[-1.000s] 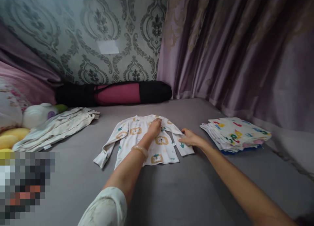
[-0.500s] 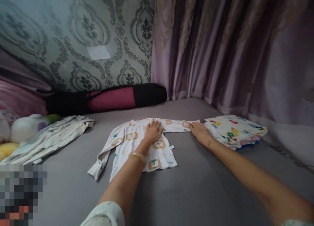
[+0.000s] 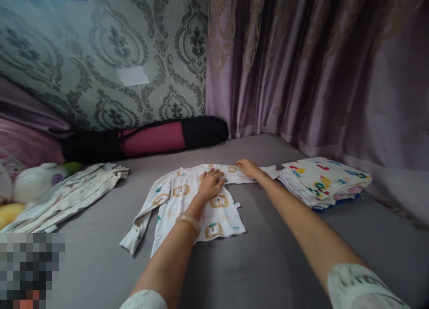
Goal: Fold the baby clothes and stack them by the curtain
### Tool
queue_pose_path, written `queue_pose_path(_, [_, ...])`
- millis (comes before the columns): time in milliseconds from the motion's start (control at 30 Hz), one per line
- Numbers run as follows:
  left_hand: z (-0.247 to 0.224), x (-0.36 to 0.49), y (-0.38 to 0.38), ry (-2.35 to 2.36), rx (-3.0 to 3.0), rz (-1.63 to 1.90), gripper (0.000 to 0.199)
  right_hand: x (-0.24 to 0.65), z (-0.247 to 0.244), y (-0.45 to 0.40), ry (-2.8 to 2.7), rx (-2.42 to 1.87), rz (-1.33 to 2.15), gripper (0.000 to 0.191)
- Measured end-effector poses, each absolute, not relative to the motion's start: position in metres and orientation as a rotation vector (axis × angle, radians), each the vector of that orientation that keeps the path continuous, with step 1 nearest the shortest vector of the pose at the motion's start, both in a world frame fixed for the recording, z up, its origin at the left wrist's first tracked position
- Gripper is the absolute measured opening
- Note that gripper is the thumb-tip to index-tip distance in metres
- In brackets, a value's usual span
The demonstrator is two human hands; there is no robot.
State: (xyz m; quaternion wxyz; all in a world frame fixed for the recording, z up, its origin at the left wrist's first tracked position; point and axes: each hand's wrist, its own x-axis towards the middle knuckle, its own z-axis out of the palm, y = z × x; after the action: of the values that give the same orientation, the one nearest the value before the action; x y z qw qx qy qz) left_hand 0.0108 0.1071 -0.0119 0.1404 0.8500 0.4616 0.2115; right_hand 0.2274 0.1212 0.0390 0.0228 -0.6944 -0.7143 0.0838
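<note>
A white long-sleeved shirt (image 3: 191, 210) with tan lion prints lies spread on the grey bed. My left hand (image 3: 212, 183) rests flat on its chest near the collar, fingers stretched out, a pale bracelet on the wrist. Over the right-side sleeve lies my right hand (image 3: 250, 168), its fingers slightly bent and pointing left at the sleeve's upper edge. No cloth is visibly gripped in it, though its fingertips are partly hidden. The other sleeve bends down to the left, with a twist near the cuff.
Folded clothes (image 3: 325, 179) are stacked at the right, close to the cuff. Pale garments (image 3: 80, 190) and a white plush toy (image 3: 36, 179) lie at the left. A black and maroon long bag (image 3: 150, 139) lies along the wall; a purple curtain (image 3: 288, 68) hangs at the right.
My right hand has moved left along the sleeve, from the cuff to its middle. My left hand has stayed on the shirt's chest.
</note>
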Motion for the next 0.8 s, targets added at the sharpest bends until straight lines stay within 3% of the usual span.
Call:
queue_pose_path(367, [-0.007, 0.010, 0.104, 1.312, 2.549, 0.461, 0.046, 0.201, 0.032, 0.168, -2.209, -2.212, 0.307, 0.016])
queue_pose_path(667, [-0.006, 0.012, 0.103, 1.367, 2.517, 0.424, 0.051, 0.176, 0.022, 0.131, -1.999, -2.149, -0.214, 0.032])
queue_pose_path(800, [-0.004, 0.016, 0.113, 1.473, 2.416, 0.537, 0.047, 0.161, 0.019, 0.118, -2.152, -1.984, -0.156, 0.036])
